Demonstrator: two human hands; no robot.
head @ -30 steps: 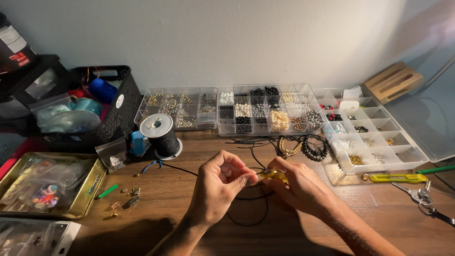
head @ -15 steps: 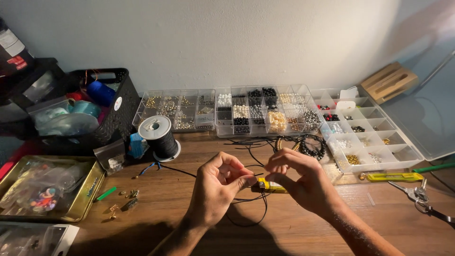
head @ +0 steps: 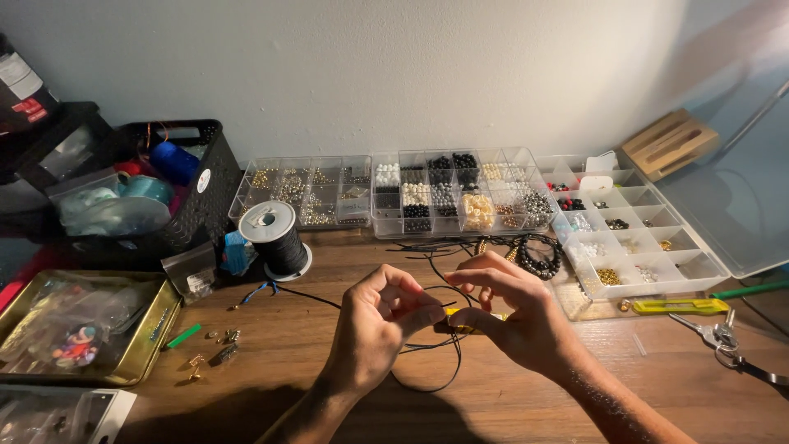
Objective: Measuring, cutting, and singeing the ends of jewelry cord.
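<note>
My left hand (head: 380, 325) and my right hand (head: 514, 316) meet over the middle of the wooden table (head: 271, 386). Both pinch a thin black cord (head: 427, 380) that loops down onto the table below them. Under my right hand's fingers a small yellow object (head: 464, 327) shows. The cord trails left to a black spool (head: 278, 238) standing near the back.
Three clear bead organizers (head: 460, 193) line the back wall, the right one (head: 637, 247) with its lid open. A black basket (head: 177, 193) of supplies and a gold tin (head: 86, 329) sit left. A yellow cutter (head: 678, 306), scissors (head: 723, 341) and a bead bracelet (head: 538, 256) lie right.
My hands have drawn closer together and my right hand has dropped over the yellow object, with the cord loop now hanging below both hands.
</note>
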